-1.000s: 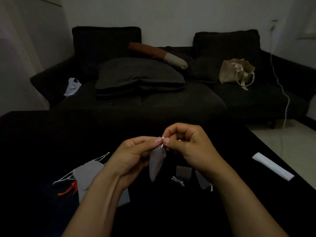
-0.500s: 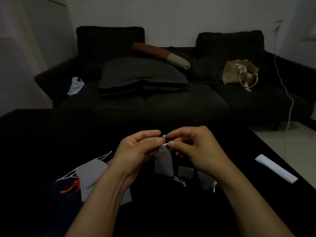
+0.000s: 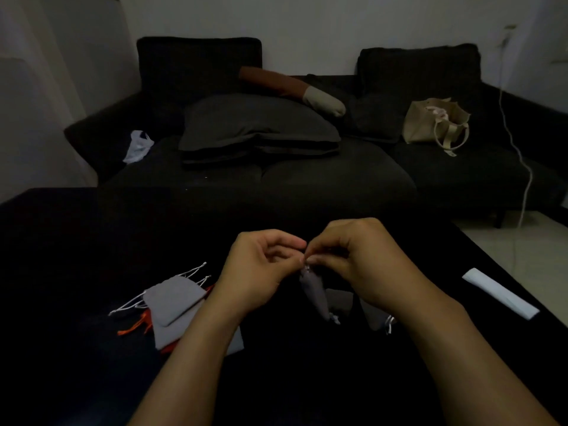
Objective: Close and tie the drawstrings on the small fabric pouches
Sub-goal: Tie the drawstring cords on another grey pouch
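Note:
A small grey pouch (image 3: 313,293) hangs in the air above the black table (image 3: 76,241), its mouth gathered at the top. My left hand (image 3: 258,272) and my right hand (image 3: 359,265) meet just above it, and both pinch its white drawstring at the neck with fingertips. The string itself is almost hidden between my fingers. To the left lies a pile of flat grey pouches (image 3: 175,299) with loose white strings and an orange pouch under them. Two more grey pouches (image 3: 341,299) lie on the table behind my right wrist.
A folded white strip (image 3: 501,293) lies near the table's right edge. Beyond the table stands a dark sofa (image 3: 307,173) with a grey cushion, a beige bag (image 3: 433,124) and a white plastic bag. A white cable hangs down at the far right.
My hands have stayed at the pouch's neck with small finger movements. The hanging pouch has turned and swung a little, its bottom now pointing down to the right.

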The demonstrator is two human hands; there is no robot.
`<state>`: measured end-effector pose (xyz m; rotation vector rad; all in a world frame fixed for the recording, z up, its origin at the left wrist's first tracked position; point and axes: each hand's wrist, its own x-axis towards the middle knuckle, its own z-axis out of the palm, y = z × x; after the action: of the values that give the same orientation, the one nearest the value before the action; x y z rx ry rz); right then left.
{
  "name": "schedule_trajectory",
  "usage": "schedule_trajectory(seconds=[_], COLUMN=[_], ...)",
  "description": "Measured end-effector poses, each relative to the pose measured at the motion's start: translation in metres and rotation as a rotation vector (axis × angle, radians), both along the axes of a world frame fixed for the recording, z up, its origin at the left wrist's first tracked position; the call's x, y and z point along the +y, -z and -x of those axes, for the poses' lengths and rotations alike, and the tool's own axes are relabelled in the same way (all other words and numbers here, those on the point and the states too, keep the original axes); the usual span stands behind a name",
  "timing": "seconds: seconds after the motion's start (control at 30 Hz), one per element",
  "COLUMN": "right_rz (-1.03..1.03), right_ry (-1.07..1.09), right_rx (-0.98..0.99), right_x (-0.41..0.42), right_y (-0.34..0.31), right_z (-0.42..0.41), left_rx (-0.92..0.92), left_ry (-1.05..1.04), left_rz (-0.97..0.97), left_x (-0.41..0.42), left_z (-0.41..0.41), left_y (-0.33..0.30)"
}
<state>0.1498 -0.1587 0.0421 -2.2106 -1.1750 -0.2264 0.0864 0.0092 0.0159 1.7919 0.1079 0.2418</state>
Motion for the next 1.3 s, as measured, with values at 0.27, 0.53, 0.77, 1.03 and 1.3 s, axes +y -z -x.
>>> schedule_trajectory(seconds=[0.27, 0.53, 0.77, 1.03, 1.3], right_rz=[-0.182, -0.489, -0.523, -0.483, -0.529], right_ry=[-0.045, -0.044, -0.012, 0.039, 0.073], right_rx=[0.466, 0.677, 0.745, 0.883, 1.036], right_x=[-0.012, -0.007, -0.003, -0.005, -0.001], right_y=[0.001, 0.007, 0.011, 0.008, 0.011], right_z=[-0.003, -0.001, -0.002, -0.003, -0.002], left_rx=[0.028, -0.174, -0.214, -0.148, -0.214], left_ry=[0.246, 0.098, 0.010, -0.021, -0.228], left_rz=[0.025, 0.305, 0.140, 0.045, -0.229], left_x=[0.002, -0.004, -0.009, -0.018, -0.027], left_z=[0.009, 0.008, 0.004, 0.003, 0.002], left_y=[-0.007, -0.007, -0.003, -0.003, 0.001])
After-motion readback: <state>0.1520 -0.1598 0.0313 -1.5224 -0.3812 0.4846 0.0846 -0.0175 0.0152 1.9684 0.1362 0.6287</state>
